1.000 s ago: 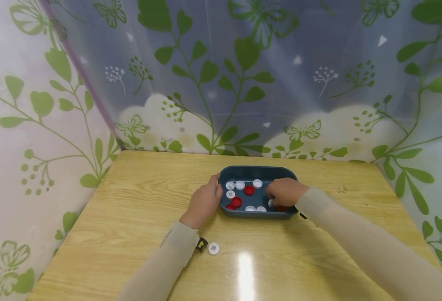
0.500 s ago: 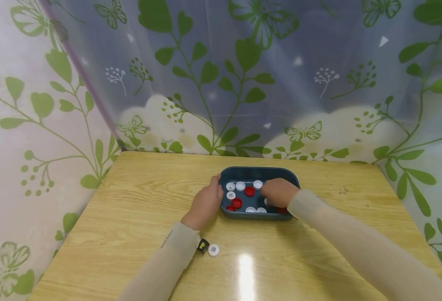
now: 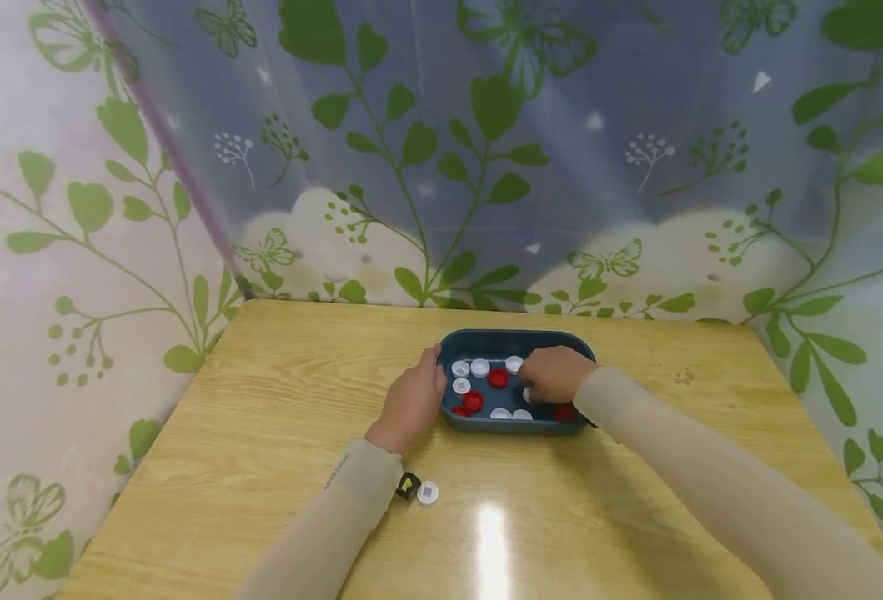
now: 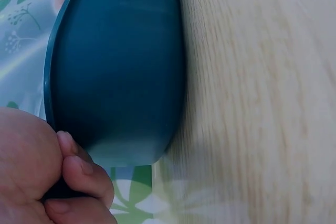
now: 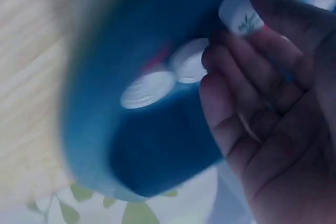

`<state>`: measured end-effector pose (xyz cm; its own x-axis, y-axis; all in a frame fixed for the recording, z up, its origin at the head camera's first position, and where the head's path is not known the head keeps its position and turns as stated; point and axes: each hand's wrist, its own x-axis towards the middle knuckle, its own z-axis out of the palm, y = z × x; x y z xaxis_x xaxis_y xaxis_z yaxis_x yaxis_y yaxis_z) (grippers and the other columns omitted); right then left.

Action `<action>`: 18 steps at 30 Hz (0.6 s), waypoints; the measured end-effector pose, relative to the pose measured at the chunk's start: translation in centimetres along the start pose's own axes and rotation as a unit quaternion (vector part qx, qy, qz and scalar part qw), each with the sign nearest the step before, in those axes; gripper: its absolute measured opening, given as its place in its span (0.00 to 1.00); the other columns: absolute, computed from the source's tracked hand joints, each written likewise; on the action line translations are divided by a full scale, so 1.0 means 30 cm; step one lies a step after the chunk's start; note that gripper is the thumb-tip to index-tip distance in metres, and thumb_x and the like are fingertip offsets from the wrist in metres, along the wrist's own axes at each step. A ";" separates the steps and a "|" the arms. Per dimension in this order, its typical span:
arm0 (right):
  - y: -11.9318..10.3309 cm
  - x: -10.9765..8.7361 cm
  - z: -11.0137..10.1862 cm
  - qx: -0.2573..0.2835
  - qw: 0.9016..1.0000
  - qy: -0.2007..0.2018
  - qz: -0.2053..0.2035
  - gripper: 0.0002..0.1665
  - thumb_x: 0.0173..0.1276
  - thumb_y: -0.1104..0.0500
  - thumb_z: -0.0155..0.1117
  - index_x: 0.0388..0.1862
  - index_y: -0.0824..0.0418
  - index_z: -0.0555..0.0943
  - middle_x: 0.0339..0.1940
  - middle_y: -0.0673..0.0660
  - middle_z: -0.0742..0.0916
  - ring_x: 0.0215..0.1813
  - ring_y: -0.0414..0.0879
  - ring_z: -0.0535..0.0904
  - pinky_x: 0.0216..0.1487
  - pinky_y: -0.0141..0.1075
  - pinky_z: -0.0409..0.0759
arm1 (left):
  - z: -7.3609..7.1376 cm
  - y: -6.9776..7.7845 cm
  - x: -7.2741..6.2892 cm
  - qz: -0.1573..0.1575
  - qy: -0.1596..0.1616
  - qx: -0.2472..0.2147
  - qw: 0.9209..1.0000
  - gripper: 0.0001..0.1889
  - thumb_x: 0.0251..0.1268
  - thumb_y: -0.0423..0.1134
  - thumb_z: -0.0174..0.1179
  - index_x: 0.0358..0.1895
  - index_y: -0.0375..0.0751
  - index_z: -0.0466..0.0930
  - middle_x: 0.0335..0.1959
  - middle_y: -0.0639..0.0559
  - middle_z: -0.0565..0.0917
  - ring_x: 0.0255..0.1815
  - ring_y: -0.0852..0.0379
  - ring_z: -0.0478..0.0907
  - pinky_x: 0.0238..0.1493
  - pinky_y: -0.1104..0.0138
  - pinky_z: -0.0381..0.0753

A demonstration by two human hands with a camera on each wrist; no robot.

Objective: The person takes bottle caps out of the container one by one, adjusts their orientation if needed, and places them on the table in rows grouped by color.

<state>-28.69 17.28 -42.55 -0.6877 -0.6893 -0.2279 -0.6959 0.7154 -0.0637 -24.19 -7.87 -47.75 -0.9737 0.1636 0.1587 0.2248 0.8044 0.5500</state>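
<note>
Left wrist feed on my screen. Left hand (image 4: 58,174) low in left corner, fingers (image 4: 86,179) curled at end of dark teal tray (image 4: 123,66), touching it. I get tray's smooth outer wall, rounded at end, rim along its left in my view. Pale wood-grain desk (image 4: 257,103) fills right side, against tray's base. Leaf-print cloth (image 4: 23,30) at left; more green-and-white print below tray.

The blue tray (image 3: 516,427) and white caps (image 3: 480,367) look like plastic, the tray smooth. The worktop (image 3: 321,367) is glossy, wood-grained; the sleeves (image 3: 669,437) look like matt cloth.
</note>
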 end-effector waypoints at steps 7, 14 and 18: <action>-0.142 -0.068 -0.094 0.062 0.975 0.209 -0.037 0.10 0.69 0.58 0.71 0.47 0.55 0.82 0.41 0.49 0.84 0.36 0.39 0.77 0.38 0.37 0.79 | 0.001 -0.010 0.007 0.002 0.002 0.004 1.000 0.22 0.84 0.39 0.48 0.73 0.33 0.66 0.21 0.49 0.76 0.21 0.53 0.75 0.27 0.60 0.77; -0.396 -0.120 0.038 -0.018 0.934 0.262 -0.241 0.15 0.62 0.61 0.73 0.48 0.56 0.82 0.40 0.47 0.83 0.40 0.40 0.77 0.44 0.31 0.79 | -0.003 -0.007 0.006 0.006 0.016 0.000 1.000 0.22 0.83 0.38 0.49 0.73 0.32 0.67 0.27 0.42 0.82 0.24 0.49 0.79 0.29 0.55 0.80; -0.456 -0.115 0.128 0.021 0.973 0.147 -0.174 0.11 0.65 0.57 0.72 0.45 0.53 0.83 0.37 0.44 0.80 0.38 0.37 0.74 0.42 0.30 0.77 | -0.004 -0.003 0.006 -0.007 0.004 0.002 1.000 0.22 0.83 0.39 0.48 0.73 0.33 0.66 0.30 0.40 0.84 0.25 0.49 0.79 0.32 0.54 0.82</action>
<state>-16.00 10.32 -44.61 -0.4458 -0.8893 0.1026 -0.8925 0.4327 -0.1273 -24.38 -7.97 -47.67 -0.9765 0.1478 0.1567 0.2106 0.8086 0.5494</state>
